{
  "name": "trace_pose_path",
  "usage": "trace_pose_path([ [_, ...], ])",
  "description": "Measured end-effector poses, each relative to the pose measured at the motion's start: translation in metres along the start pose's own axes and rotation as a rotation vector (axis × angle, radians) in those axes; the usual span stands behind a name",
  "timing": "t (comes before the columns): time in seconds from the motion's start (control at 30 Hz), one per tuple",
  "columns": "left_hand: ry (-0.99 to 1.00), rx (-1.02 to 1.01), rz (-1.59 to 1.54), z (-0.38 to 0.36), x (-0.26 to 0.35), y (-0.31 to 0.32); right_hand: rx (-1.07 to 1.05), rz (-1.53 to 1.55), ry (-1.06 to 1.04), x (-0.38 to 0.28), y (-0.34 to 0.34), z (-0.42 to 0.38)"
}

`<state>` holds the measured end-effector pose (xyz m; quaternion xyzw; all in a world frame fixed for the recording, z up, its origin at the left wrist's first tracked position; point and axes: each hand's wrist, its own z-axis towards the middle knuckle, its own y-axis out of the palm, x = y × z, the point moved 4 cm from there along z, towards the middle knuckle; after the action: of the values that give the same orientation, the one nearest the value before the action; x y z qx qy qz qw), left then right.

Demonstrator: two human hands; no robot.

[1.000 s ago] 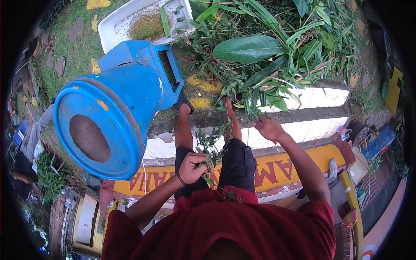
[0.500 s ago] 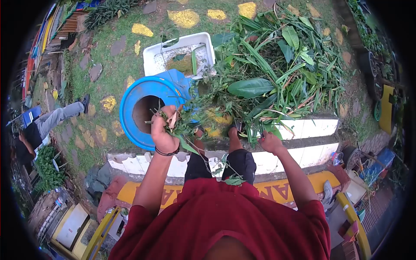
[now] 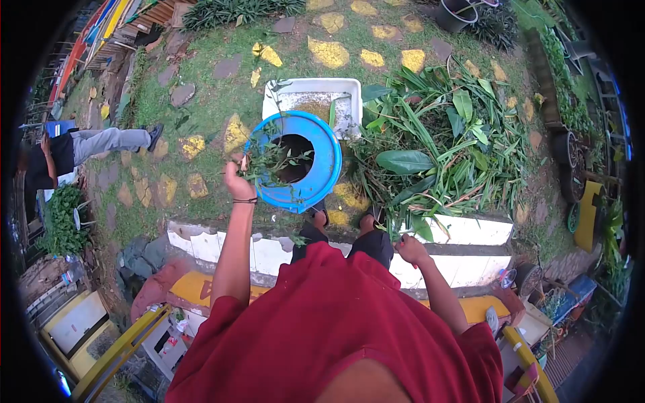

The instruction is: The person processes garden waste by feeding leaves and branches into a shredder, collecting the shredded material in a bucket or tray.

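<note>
My left hand is closed around a bunch of thin leafy stems. The stems spread to the right across the round opening of a blue barrel, and the hand itself is just outside the barrel's left rim. My right hand is closed low on the right, near white tiled edging and below a large heap of cut leaves and stalks. A small dark and reddish part shows at its fingers, too little to name.
Behind the barrel stands a white basin with wet debris and a leaf inside. Yellow stepping stones dot the grass. Another person is at the far left. A black pot stands at the back right.
My left hand has moved left, from over the barrel's opening to outside its rim, still holding the stems. The view has shifted, and the barrel's opening now appears further right. My right hand stays closed.
</note>
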<state>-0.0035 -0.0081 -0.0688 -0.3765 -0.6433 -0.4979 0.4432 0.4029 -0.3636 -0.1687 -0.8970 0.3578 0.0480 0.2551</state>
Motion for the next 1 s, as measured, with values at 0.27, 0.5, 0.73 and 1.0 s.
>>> trace_pose_path([
  [0.27, -0.522, 0.114, -0.222, -0.012, -0.101, 0.032, 0.137, 0.104, 0.028, -0.017, 0.024, -0.052],
  [0.5, -0.206, -0.531, 0.755, 0.003, -0.089, 0.032, 0.106, 0.179, 0.126, -0.033, 0.048, -0.086],
  [0.73, 0.186, -1.081, 1.241, 0.031, -0.092, 0.039, 0.142, 0.258, 0.116, -0.051, 0.077, -0.097],
  [1.0, -0.036, -1.551, 1.835, 0.027, -0.148, 0.007, 0.207, 0.258, 0.124, -0.084, 0.081, -0.116],
])
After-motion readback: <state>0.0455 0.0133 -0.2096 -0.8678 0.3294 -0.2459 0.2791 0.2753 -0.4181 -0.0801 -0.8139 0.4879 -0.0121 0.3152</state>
